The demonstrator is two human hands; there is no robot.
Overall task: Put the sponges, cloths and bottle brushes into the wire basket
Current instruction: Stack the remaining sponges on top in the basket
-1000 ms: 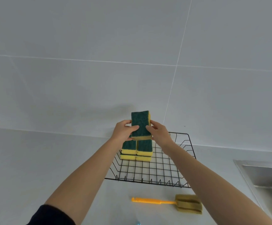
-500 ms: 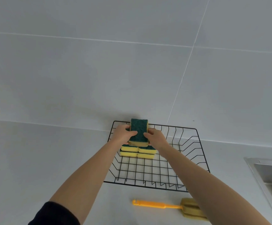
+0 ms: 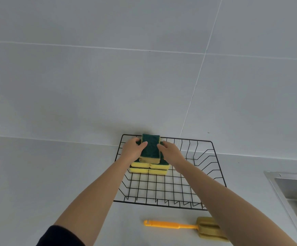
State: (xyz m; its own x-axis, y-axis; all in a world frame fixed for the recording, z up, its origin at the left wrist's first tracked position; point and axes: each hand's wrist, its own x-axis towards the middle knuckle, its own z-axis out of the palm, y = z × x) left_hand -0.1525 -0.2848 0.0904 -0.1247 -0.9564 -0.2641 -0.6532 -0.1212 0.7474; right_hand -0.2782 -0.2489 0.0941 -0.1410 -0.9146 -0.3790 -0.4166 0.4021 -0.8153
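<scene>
Over the wire basket point(image 3: 206, 176), we read no writing anywhere.
Our left hand point(image 3: 132, 150) and right hand point(image 3: 171, 153) pinch one green-topped sponge point(image 3: 150, 148) between them, atop the stacked sponges point(image 3: 148, 168) inside.

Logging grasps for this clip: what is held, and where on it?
Both hands, left hand and right hand, grip the top sponge by its long sides, over the stacked sponges.

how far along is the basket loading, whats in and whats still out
Done: four yellow-and-green sponges sit stacked in the black wire basket. In hand: the left hand and right hand set another green-topped sponge on them. Left: the orange-handled bottle brush on the counter. No cloths visible.
</scene>
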